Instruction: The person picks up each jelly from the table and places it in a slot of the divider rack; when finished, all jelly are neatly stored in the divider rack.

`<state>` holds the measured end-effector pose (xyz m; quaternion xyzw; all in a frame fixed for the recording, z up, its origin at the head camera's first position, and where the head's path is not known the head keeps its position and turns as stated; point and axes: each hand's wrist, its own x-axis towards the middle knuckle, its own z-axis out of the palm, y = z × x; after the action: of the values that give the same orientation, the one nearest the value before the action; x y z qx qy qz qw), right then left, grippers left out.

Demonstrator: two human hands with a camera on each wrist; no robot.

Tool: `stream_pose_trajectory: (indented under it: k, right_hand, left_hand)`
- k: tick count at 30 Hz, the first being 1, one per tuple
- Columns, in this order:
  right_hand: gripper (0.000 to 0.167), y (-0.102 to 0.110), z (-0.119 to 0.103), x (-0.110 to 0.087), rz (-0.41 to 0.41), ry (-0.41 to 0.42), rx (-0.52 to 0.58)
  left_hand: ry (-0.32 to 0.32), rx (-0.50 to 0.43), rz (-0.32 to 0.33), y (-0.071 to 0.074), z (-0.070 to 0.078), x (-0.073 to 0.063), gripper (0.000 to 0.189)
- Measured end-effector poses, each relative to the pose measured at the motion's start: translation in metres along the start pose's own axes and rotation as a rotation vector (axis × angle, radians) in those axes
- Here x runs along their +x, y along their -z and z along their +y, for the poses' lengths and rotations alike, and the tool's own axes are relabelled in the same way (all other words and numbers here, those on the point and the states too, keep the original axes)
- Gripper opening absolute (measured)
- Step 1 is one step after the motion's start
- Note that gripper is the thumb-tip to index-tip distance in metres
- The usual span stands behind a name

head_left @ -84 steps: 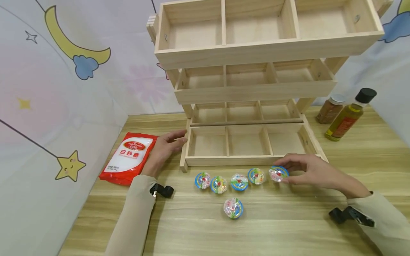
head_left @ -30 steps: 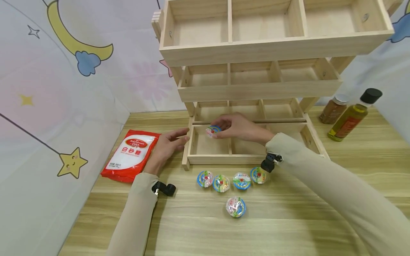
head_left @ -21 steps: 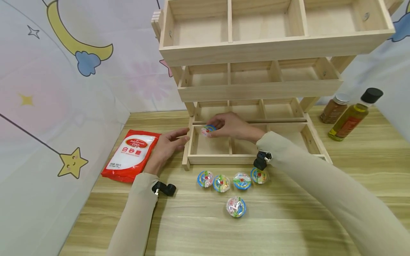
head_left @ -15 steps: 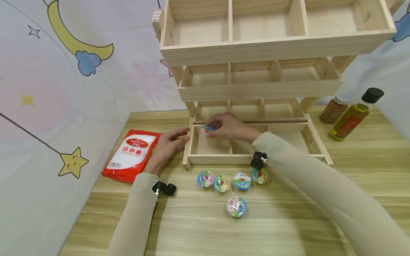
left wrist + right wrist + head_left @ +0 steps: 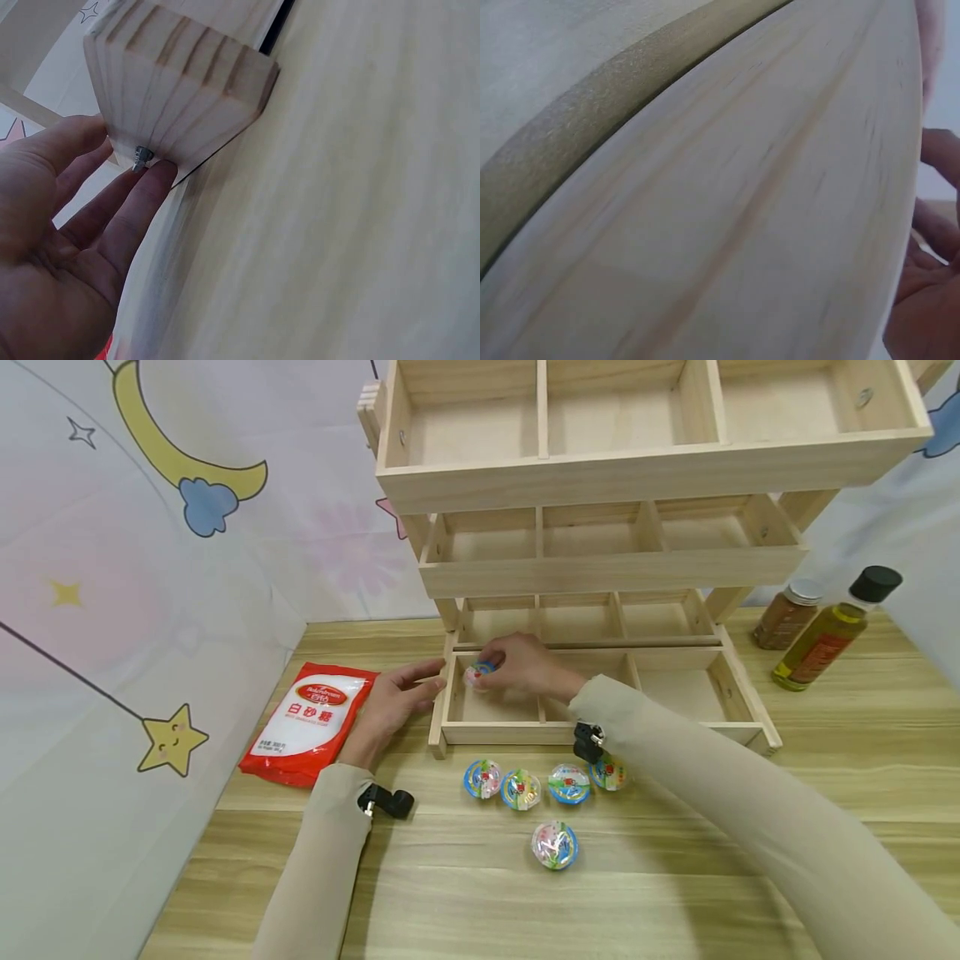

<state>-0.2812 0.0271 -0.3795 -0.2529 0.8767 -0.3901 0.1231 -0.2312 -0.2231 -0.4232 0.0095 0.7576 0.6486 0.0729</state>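
The right hand (image 5: 525, 665) pinches a likely light, slick cup (image 5: 476, 675), best held by its edge; the left hand (image 5: 390, 700) is relaxed.

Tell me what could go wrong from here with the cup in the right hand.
The right hand pinches the small cup at one side, so it might slip and land tipped in the bottom tray. The right wrist camera partly hides the rightmost loose cup and may knock it. The left hand touches the rack and could nudge it.
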Motion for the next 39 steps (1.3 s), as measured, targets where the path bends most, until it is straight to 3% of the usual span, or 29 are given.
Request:
stream_pose_trajectory:
  k: [19,39]
  right_hand:
    - [0.044,-0.017,-0.008,0.004,0.022,-0.033,-0.009]
    - [0.049,-0.01,-0.014,-0.003,0.004,-0.092,-0.022]
  left_hand:
    - [0.005,-0.026,-0.004,0.0,0.0,-0.001,0.046]
    - [0.011,0.01,0.005,0.001,0.0,0.0,0.046]
